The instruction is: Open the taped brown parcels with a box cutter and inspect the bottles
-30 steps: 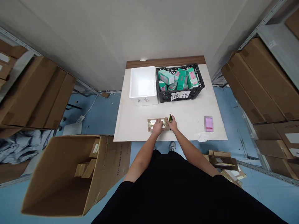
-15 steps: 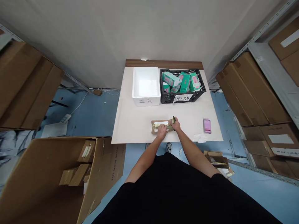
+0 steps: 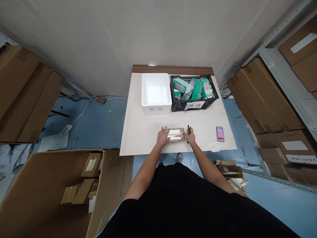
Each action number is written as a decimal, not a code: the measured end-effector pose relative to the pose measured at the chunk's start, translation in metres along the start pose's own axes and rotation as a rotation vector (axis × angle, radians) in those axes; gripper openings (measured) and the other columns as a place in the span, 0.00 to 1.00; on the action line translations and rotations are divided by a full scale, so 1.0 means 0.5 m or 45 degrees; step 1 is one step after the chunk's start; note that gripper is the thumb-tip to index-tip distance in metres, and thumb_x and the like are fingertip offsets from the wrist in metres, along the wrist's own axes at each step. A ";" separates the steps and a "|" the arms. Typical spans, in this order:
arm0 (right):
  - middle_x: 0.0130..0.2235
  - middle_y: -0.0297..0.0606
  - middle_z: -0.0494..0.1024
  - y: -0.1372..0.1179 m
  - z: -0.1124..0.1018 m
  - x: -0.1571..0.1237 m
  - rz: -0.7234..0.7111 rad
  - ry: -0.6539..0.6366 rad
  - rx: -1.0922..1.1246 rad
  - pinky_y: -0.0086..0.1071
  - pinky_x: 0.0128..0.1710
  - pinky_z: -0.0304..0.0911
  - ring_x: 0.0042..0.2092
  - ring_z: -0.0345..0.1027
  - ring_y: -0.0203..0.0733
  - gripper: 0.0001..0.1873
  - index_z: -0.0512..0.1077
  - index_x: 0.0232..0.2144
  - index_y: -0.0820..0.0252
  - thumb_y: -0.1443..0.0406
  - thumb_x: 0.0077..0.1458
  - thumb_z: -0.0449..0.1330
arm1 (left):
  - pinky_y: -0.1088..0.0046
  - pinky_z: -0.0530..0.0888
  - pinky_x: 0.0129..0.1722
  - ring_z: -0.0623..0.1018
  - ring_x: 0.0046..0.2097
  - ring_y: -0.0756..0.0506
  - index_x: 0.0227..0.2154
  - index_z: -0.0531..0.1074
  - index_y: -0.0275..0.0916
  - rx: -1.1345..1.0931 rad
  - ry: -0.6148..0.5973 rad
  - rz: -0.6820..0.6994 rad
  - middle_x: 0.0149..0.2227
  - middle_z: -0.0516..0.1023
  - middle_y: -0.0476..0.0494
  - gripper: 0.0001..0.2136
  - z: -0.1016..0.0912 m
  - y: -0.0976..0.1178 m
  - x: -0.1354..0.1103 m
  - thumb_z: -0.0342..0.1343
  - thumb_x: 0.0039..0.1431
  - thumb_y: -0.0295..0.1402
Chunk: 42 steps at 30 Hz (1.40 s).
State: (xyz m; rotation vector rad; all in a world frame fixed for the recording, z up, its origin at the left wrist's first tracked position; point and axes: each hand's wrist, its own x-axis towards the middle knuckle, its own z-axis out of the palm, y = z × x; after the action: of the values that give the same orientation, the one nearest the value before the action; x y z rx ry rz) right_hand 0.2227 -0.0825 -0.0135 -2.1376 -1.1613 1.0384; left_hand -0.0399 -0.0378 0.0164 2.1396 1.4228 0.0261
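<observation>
Overhead, a large open cardboard carton (image 3: 37, 185) stood on the blue floor at the person's left, with small brown packets inside. Ahead was a white table (image 3: 138, 132). At its far edge a white foam box (image 3: 156, 109) sat against a black crate (image 3: 178, 105) of green boxes, both well clear of the hands. Near the front edge lay a small taped brown parcel (image 3: 176, 135). The left hand (image 3: 162, 135) rested on the parcel's left end, fingers spread flat, apparently pinning it steady. The right hand (image 3: 191, 138), just beside the right end, was closed round a yellow-and-black cutter (image 3: 188, 130). A pink pack (image 3: 220, 134) lay apart to the right, and nothing blocked the parcel.
</observation>
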 end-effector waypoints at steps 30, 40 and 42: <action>0.62 0.53 0.78 0.008 0.059 -0.036 0.035 -0.121 -0.164 0.46 0.56 0.72 0.60 0.77 0.61 0.59 0.43 0.78 0.56 0.51 0.57 0.71 | 0.49 0.61 0.69 0.57 0.76 0.35 0.62 0.72 0.58 0.136 -0.317 0.186 0.74 0.65 0.46 0.29 -0.015 0.010 0.033 0.63 0.61 0.26; 0.57 0.54 0.80 -0.140 0.034 0.149 -0.091 -0.118 -0.380 0.41 0.53 0.70 0.58 0.77 0.61 0.59 0.44 0.79 0.55 0.55 0.58 0.73 | 0.44 0.65 0.62 0.68 0.64 0.26 0.71 0.65 0.44 0.360 -0.041 -0.352 0.65 0.70 0.26 0.31 0.079 0.141 0.021 0.60 0.69 0.46; 0.56 0.52 0.82 -0.140 0.030 0.151 -0.083 -0.128 -0.410 0.40 0.53 0.70 0.56 0.78 0.59 0.56 0.46 0.79 0.56 0.55 0.60 0.72 | 0.42 0.63 0.63 0.68 0.63 0.26 0.70 0.68 0.43 0.392 -0.053 -0.344 0.63 0.73 0.26 0.29 0.077 0.149 0.034 0.58 0.70 0.45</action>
State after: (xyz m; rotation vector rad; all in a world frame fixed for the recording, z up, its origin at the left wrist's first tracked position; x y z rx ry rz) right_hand 0.2035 0.0194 -0.0018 -2.2903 -1.5243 0.9949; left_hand 0.0424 -0.0607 0.0134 2.1471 1.7733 -0.3589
